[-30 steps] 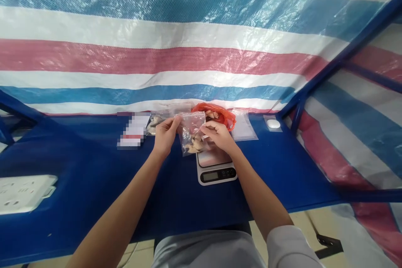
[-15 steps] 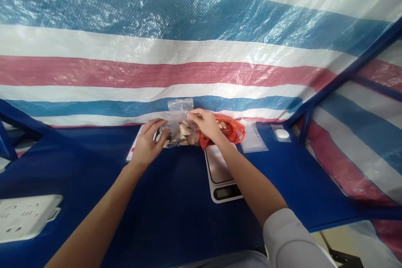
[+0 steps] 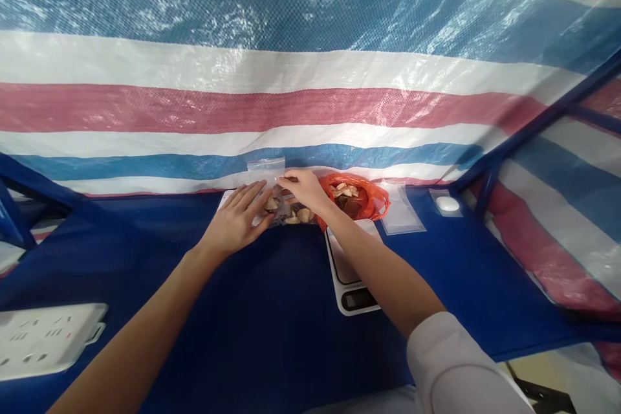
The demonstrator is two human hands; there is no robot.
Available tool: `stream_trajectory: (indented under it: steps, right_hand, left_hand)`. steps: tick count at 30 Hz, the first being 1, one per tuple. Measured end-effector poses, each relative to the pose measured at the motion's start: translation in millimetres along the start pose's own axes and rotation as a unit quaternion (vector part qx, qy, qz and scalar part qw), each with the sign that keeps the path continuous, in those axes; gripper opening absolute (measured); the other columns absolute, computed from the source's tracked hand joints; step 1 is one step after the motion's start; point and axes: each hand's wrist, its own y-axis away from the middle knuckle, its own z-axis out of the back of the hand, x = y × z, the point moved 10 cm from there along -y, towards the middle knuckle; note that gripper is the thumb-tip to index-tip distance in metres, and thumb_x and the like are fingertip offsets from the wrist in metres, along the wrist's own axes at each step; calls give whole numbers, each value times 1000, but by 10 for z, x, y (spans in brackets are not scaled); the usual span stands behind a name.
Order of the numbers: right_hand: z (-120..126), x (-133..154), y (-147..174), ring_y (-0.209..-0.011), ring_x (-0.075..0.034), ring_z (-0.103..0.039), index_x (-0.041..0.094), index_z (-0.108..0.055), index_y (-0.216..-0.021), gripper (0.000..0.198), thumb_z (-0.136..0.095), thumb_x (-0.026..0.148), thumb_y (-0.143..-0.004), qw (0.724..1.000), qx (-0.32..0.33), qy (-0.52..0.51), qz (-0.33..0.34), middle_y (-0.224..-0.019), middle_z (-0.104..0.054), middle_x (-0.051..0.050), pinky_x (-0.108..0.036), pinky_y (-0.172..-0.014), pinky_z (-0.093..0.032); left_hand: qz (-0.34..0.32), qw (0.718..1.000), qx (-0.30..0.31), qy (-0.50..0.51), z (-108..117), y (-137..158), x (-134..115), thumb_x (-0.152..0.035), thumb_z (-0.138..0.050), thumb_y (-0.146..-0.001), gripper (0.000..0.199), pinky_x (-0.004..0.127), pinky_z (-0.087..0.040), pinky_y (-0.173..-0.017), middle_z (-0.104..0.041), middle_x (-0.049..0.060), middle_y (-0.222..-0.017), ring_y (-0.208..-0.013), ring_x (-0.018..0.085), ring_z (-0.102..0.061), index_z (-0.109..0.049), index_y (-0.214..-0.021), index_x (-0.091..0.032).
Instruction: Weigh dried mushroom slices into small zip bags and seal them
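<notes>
A clear zip-lock bag [image 3: 266,169] stands near the striped sheet, with pale brown dried-looking pieces [image 3: 272,203] in its lower part. My right hand [image 3: 305,189] pinches the bag's right side, thumb and forefinger together. Spread along the left side of that bag, my left hand [image 3: 239,218] has its fingers stretched out and touching the plastic. More pale pieces [image 3: 299,215] show in clear plastic just below my right hand; whether this is a second bag I cannot tell. Right of them sits an open red plastic bag [image 3: 381,199] holding similar pieces.
A white kitchen scale [image 3: 343,259] lies partly under my right forearm. Flat clear bags [image 3: 402,208] and a small white object [image 3: 447,204] on plastic are at the right. A white power strip [image 3: 48,339] lies front left on the blue table [image 3: 272,336].
My left hand has turned flatter, its fingers now stretched over the bag's side. My right hand has stayed pinched at the bag. The whole view has shifted slightly, moving the objects rightward.
</notes>
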Motion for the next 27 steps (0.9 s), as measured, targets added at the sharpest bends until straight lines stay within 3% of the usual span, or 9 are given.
stream_trajectory:
  steps: [3,6,8,11,16,22,27]
  right_hand:
    - [84,131,130,-85,-19,-73,18,-72,-85,16,-60,25,-93,993,2,118,18,-91,-75,-2,-29,-72,-61]
    - [170,299,344,-99,-23,-73,20,-76,-103,20,-59,26,-95,955,-23,288,64,-101,-78,-5,-36,-96,-55]
    - [149,354,497,-115,-24,-69,20,-72,-121,29,-56,27,-98,926,-33,364,98,-122,-75,-8,-38,-105,-50]
    - [-25,286,665,-133,-25,-58,20,-62,-137,39,-53,31,-101,882,-9,445,152,-151,-56,-10,-38,-109,-48]
    - [-244,10,747,-142,-32,-48,17,-62,-136,40,-54,34,-100,813,35,542,209,-142,-62,-15,-46,-110,-46]
    - [-227,-32,729,-140,-32,-50,18,-64,-132,37,-55,32,-100,797,36,561,221,-138,-65,-14,-45,-110,-47]
    - [-174,126,809,-139,-30,-52,18,-67,-130,35,-51,30,-101,803,13,543,244,-141,-63,-13,-43,-112,-46]
  left_hand:
    - [4,1000,23,7,-71,-12,30,-47,-45,-100,53,53,-45,-113,-60,17,-145,-131,34,-59,-53,-144,-17]
    - [-5,999,48,16,-137,-43,21,-48,-42,-101,54,52,-44,-114,-65,18,-137,-126,33,-63,-58,-139,-13]
    - [-5,998,64,24,-183,-55,16,-47,-40,-102,54,52,-43,-115,-67,19,-135,-126,33,-63,-59,-138,-12]
    - [4,996,78,44,-237,-55,31,-47,-40,-100,55,53,-45,-113,-65,18,-137,-129,34,-61,-58,-140,-13]
    - [16,994,82,68,-286,-40,90,-48,-42,-99,56,51,-46,-113,-62,17,-141,-131,33,-59,-56,-143,-17]
    - [28,992,98,68,-353,-47,139,-51,-39,-99,59,48,-44,-115,-61,17,-143,-134,33,-57,-55,-143,-16]
    - [23,995,74,55,-236,-77,105,-50,-40,-99,55,52,-43,-114,-63,18,-140,-131,33,-59,-59,-137,-17]
